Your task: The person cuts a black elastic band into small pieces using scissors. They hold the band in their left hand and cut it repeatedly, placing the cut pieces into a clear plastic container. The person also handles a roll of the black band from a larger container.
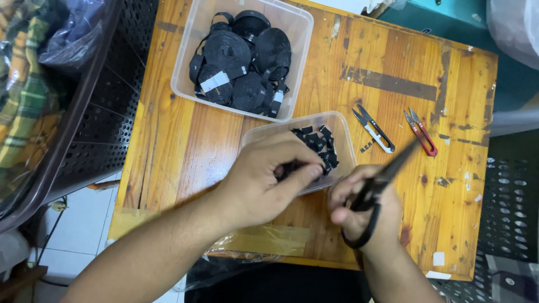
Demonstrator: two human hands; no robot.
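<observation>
A short length of black ribbon (289, 167) is pinched between the thumb and fingers of the left hand (264, 182), which is curled over it so that most of the strip is hidden; it sits at the near edge of the small clear tub (343, 130) just beyond the knuckles. The right hand (362, 210) is closed through the loops of a pair of black scissors (382, 182), fingers wrapped tight, the blades pointing up and away to the right and blurred, so I cannot tell whether they are parted or closed. Inside the small tub, just past the left fingertips, lies a modest heap of cut black pieces (319, 147), covering only part of its floor. Farther beyond the left hand stands a larger clear tub (188, 62) packed with black ribbon rolls (244, 62), some with white paper tags; judging by that full stock against the small heap, the cutting looks to be in its early part with much uncut. Beyond the right hand two thread snips lie on the worn wooden surface (393, 73): a white-handled snip (373, 130) nearer, a red-handled snip (421, 132) farther right. Off the left side stands a dark perforated crate (106, 112) holding bagged plaid cloth (25, 84).
</observation>
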